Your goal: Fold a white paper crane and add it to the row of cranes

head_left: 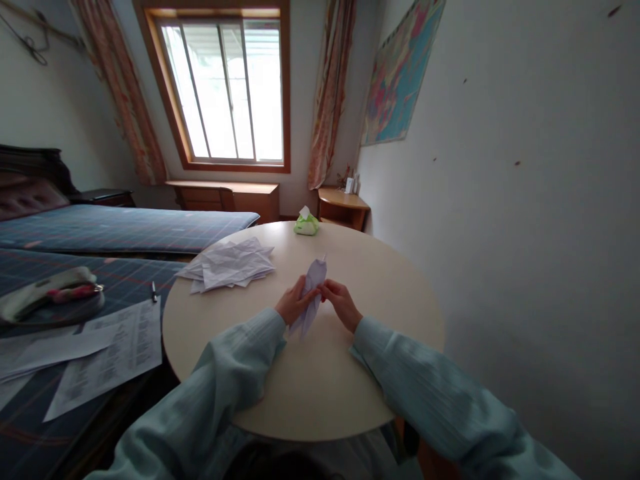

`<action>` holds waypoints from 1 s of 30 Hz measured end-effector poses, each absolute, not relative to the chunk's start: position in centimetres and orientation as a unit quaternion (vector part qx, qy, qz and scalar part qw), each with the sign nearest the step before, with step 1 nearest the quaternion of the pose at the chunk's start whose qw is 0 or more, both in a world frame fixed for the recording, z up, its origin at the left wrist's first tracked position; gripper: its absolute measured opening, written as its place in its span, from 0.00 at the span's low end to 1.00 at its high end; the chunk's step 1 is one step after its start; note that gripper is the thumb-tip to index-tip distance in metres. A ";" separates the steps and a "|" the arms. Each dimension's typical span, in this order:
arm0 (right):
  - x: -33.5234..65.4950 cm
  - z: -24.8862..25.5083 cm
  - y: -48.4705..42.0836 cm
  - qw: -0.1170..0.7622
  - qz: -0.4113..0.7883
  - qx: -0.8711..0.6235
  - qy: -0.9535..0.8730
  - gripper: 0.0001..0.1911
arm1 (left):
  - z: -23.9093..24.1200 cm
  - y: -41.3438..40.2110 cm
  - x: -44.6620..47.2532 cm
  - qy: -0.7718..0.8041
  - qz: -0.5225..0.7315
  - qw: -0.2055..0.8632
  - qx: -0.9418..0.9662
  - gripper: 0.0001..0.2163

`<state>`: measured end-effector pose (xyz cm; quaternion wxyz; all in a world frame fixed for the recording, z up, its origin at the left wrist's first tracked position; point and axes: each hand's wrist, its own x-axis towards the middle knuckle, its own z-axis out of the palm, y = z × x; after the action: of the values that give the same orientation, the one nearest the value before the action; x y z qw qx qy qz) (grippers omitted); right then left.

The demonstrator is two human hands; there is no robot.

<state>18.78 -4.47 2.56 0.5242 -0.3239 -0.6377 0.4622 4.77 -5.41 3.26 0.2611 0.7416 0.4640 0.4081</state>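
Observation:
A folded sheet of white paper (316, 272) is held upright and tilted above the middle of the round table (390, 293). My left hand (295, 303) grips it from the left, with the thumb lying across its front. On the other side, my right hand (343, 303) pinches the paper's right edge between thumb and fingers, close to the left thumb. Narrow pointed ends of the paper hang below my left hand. Part of the paper is hidden behind the fingers.
Left on the table lies a pile of folded papers (235, 263). A green tissue pack (306, 223) stands at the far edge. Beside the table, a bed (130, 273) holds printed sheets (120, 353), a pen (154, 291) and a bag (50, 293). A white wall rises at right.

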 end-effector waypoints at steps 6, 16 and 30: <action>18.7 3.0 -5.0 0.525 0.467 -0.320 -0.636 0.15 | 3.3 -5.5 4.8 0.427 0.374 0.300 0.767 0.17; 18.7 2.3 -4.0 0.554 0.438 -0.390 -0.591 0.15 | 3.1 -4.5 4.5 0.478 0.486 0.288 0.672 0.17; 18.9 1.7 -3.5 0.511 0.259 -0.454 -0.682 0.13 | 3.0 -4.4 4.4 0.466 0.517 0.258 0.670 0.12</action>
<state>18.94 -3.46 1.65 0.5111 -0.4540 -0.6823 0.2590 4.43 -4.41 2.98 0.2581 0.6701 0.4657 0.5172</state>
